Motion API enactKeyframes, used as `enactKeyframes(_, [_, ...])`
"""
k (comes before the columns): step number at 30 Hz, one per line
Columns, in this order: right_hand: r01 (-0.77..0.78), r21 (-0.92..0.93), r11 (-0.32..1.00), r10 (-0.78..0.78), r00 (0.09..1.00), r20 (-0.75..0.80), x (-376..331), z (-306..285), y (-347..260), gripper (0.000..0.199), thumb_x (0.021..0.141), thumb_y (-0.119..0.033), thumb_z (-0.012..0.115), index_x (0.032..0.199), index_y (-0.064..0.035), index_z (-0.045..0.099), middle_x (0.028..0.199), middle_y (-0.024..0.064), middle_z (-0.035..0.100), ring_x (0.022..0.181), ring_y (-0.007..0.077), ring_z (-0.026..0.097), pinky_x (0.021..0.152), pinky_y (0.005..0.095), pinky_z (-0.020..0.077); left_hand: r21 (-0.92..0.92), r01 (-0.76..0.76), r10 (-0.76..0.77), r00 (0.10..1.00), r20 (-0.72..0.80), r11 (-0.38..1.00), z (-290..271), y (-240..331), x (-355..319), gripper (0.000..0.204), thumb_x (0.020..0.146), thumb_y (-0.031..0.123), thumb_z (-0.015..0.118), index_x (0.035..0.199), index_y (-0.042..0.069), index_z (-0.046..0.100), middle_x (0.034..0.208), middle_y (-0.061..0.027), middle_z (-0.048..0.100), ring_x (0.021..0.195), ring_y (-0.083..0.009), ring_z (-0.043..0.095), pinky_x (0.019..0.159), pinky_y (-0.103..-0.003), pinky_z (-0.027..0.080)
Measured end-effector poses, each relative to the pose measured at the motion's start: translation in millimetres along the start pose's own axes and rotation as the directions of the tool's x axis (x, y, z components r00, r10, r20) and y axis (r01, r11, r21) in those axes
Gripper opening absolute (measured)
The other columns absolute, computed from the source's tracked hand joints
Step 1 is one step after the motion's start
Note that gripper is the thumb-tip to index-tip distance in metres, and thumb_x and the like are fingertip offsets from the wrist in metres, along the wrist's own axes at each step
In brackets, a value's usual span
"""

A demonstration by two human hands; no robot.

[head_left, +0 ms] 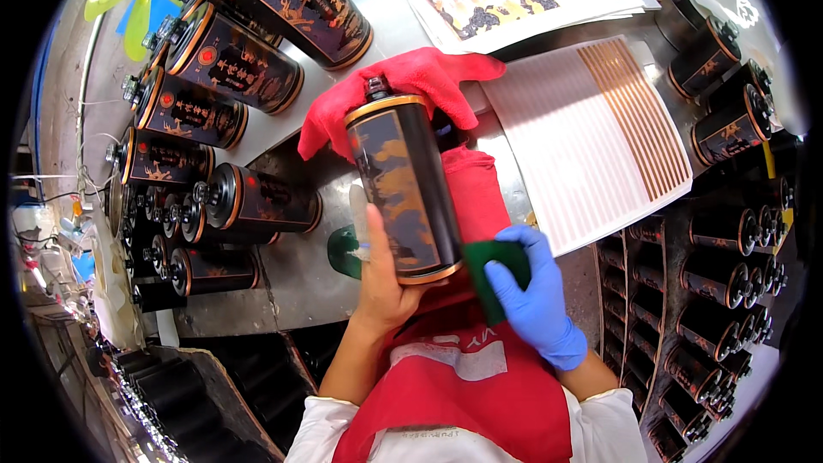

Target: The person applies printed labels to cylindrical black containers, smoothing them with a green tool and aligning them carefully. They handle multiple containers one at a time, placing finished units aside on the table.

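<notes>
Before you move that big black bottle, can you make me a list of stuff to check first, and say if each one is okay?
1. Left hand supporting the black bottle: ok, it holds it at the base end.
2. Green pad in the right hand: ok, gripped between thumb and fingers.
3. Blue gloves on both hands: not ok, only the right hand wears one.
4. Bottle apart from the striped sheet: ok, a gap shows between them.
5. Pad apart from the bottle: cannot tell, their edges meet in this view.
6. Far side of the bottle clean: cannot tell, it faces away.
</notes>
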State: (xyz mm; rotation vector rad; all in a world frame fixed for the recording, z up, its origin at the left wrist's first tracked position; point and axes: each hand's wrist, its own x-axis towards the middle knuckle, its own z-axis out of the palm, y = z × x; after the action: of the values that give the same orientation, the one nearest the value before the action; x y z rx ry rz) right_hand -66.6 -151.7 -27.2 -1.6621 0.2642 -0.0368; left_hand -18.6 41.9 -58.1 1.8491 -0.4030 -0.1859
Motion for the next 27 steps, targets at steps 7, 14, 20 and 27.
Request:
enactKeyframes(7, [-0.002,-0.002,1.0,0.002,0.995,-0.103,-2.4,-13.8,-6.3,0.03,0.086,-0.006,0.058,0.113,-0.0008,0.046,0.101,0.0089,0.058,0.087,0.0118,0.057,0.076,0.0256,0.0481,0.366,-0.189,0.222,0.974,-0.05,0.911,2.4,22.0,7.4,0.093,0.077,0.012,0.068,0.142,-0.005,0.003,0.138,-0.028,0.032,0.128,-0.0391,0.033,0.105,-0.042,0.025])
enactKeyframes(14, [0.0,0.018,1.0,-0.001,0.999,0.049,-2.4,0.5,-1.7,0.032,0.084,-0.013,0.062,0.112,-0.0045,0.049,0.1,0.0121,0.06,0.09,0.0182,0.061,0.078,0.029,0.0487,0.643,-0.291,0.345,0.937,0.044,0.708,5.5,34.5,21.8,0.086,0.069,0.001,0.071,0.138,-0.008,0.022,0.138,-0.0291,0.032,0.127,-0.0396,0.036,0.103,-0.039,0.03])
enactKeyframes(20, [-0.056,0.084,0.995,0.061,0.996,-0.058,2.1,-6.0,12.1,0.033,0.084,-0.011,0.062,0.113,-0.0038,0.047,0.096,0.0109,0.059,0.085,0.0151,0.059,0.076,0.0274,0.048,0.15,-0.16,0.167,0.986,-0.028,0.976,-5.5,-12.0,-0.6,0.094,0.076,-0.002,0.066,0.142,-0.006,-0.001,0.132,-0.0191,0.044,0.112,-0.0232,0.052,0.094,-0.03,0.039])
enactKeyframes(27, [0.087,-0.041,0.995,-0.083,0.993,0.081,-5.8,8.7,-20.5,0.035,0.083,-0.013,0.063,0.114,-0.0047,0.049,0.097,0.0139,0.062,0.086,0.0164,0.063,0.075,0.028,0.0498,0.677,-0.288,0.32,0.944,0.081,0.678,6.3,36.2,21.4,0.096,0.065,0.018,0.076,0.138,-0.009,0.021,0.138,-0.0295,0.029,0.128,-0.047,0.028,0.105,-0.049,0.019])
